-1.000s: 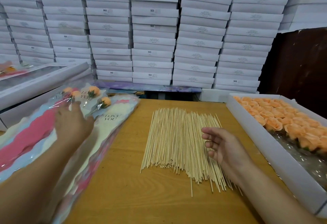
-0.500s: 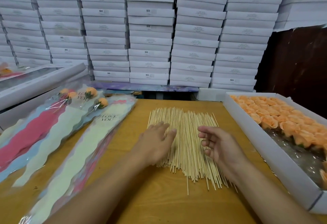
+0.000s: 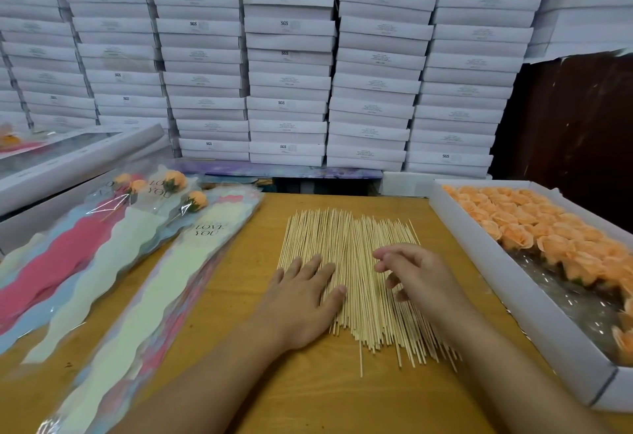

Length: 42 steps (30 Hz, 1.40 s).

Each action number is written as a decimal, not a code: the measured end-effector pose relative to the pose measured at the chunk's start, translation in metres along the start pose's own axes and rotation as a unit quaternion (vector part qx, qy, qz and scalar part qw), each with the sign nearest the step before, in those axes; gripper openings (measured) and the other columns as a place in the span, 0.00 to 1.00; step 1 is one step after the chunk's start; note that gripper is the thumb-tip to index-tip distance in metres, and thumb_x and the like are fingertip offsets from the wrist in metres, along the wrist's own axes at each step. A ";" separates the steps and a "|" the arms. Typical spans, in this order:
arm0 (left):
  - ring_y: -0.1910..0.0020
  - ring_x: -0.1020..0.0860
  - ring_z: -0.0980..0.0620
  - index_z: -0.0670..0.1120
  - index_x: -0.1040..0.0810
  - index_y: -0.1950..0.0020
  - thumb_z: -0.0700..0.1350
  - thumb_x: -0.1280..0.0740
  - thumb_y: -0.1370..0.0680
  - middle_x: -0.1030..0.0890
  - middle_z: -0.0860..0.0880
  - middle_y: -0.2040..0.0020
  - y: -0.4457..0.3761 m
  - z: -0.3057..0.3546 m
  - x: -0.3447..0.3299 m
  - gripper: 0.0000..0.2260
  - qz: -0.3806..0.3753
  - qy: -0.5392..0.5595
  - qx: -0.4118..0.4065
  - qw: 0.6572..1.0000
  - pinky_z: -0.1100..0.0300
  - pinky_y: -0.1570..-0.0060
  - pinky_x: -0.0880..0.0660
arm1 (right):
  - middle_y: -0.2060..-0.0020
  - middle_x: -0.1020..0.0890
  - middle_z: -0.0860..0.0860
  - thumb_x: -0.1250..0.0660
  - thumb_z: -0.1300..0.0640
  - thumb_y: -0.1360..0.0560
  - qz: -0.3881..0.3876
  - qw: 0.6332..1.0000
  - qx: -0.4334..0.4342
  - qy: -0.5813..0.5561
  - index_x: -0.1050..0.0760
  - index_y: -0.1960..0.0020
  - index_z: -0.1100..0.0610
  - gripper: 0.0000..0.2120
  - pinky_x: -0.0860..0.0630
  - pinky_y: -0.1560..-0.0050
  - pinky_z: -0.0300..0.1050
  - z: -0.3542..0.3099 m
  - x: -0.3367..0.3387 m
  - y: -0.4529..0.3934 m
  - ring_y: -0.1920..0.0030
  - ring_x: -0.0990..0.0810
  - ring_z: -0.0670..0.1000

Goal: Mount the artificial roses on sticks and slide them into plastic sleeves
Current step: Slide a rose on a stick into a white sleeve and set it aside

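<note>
Your left hand (image 3: 301, 300) lay flat, fingers straight, on the near left part of the pile of thin pale wooden sticks (image 3: 356, 262); your right hand (image 3: 416, 274) hovered over the pile just beside it, fingers loosely curled and holding nothing. Those sticks looked light, stiff and prone to rolling, so you'd best pinch one near its end. Right of your right hand sat the white cardboard tray (image 3: 513, 283) of soft, crushable peach fabric roses (image 3: 534, 228); left of your left hand lay the slippery printed plastic sleeves (image 3: 137, 296).
</note>
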<state>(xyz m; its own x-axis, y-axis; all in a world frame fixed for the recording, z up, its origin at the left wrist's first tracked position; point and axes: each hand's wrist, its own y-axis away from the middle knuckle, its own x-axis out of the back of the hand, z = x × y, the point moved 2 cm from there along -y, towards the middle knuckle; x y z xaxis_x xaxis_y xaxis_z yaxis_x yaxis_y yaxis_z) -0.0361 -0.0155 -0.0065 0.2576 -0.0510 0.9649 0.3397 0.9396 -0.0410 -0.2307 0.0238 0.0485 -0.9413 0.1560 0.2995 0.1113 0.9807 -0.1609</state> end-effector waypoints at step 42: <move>0.19 0.56 0.51 0.59 0.49 0.19 0.66 0.57 0.18 0.51 0.56 0.17 0.002 0.001 0.002 0.29 -0.001 0.012 -0.004 1.000 0.48 0.22 0.58 | 0.65 0.20 0.56 0.32 0.61 0.23 0.079 0.796 -0.141 0.584 0.24 0.65 0.58 0.11 0.31 0.71 0.40 0.047 0.165 -0.097 0.66 0.24 0.52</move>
<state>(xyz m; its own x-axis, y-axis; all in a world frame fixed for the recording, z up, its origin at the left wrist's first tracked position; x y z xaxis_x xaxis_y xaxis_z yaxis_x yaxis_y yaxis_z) -0.0354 -0.0134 -0.0049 0.2794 -0.0611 0.9582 0.3467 0.9371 -0.0413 -0.4114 -0.0515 0.0694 0.0110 0.1215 0.9925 0.4209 0.8998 -0.1148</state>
